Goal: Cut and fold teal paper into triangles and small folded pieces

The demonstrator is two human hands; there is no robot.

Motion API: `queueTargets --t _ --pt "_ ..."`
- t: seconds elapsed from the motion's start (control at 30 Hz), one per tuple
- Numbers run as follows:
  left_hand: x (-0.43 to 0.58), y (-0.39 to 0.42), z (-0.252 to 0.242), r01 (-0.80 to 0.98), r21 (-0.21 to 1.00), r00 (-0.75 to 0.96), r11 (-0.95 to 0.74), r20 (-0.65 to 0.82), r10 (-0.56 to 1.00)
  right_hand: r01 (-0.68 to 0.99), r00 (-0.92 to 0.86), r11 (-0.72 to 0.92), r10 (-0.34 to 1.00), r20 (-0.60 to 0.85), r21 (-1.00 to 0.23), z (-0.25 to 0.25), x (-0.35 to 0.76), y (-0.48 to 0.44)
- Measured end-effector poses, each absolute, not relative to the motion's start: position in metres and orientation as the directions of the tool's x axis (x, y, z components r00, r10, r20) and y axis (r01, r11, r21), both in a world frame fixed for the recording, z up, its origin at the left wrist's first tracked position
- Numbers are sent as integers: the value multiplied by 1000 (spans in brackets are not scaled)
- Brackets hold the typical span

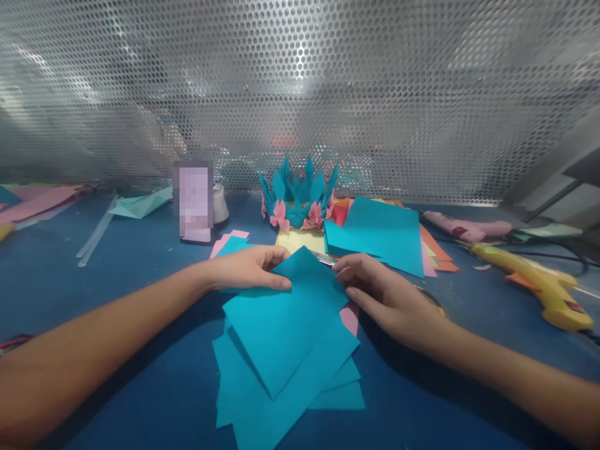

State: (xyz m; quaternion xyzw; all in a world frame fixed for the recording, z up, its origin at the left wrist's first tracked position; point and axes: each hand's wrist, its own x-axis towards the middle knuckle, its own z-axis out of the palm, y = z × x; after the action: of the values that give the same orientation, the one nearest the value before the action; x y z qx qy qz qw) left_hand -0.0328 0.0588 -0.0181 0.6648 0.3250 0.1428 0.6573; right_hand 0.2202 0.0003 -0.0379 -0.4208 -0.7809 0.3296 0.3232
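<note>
The top teal sheet (281,325) lies turned like a diamond on a pile of teal sheets (262,406), in the middle of the blue counter (140,375), just in front of the person. The left hand (253,269) has its grip closed on the upper corner of this sheet: the thumb lies on top of the paper and the fingers are curled at the edge, so the corner is a little lifted. The right hand (389,294) touches the right corner of the same sheet with bent fingers; I cannot tell if its grip really pinches the paper or only rests on it. A pink piece of paper (350,317) shows from under the pile, beside the right hand.

Behind the hands lies a yellow sheet (300,240), and behind that stands a folded paper crown (297,194) in teal with pink flowers. To the right of it is a stack of coloured paper (379,234) with a teal sheet on top. Further right lie a pink glue gun (464,228) and a yellow glue gun (544,284). A perforated metal screen (300,75) closes the back of the counter.
</note>
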Motion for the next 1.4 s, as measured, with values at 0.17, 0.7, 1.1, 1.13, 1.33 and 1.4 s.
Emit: queueTargets --t 0.17,0.7,1.1,1.13,1.33,1.4 --pt "-35 59 -20 259 965 756 34 -224 615 378 -441 435 861 255 -817 -41 219 0" --pt "-30 55 -19 343 818 788 -461 16 615 530 -563 699 713 417 -480 -37 219 -2" --pt "-35 49 2 305 442 942 -844 -8 336 476 -747 871 472 469 -120 -42 220 2" --pt "-35 48 3 297 414 946 -861 -7 323 482 -750 869 474 461 -110 -43 220 3" --pt "-27 38 6 208 211 976 -955 14 216 492 -782 870 421 459 41 -41 221 0" --pt "-24 35 5 183 136 982 -974 27 188 461 -809 880 362 463 118 -39 221 -2"
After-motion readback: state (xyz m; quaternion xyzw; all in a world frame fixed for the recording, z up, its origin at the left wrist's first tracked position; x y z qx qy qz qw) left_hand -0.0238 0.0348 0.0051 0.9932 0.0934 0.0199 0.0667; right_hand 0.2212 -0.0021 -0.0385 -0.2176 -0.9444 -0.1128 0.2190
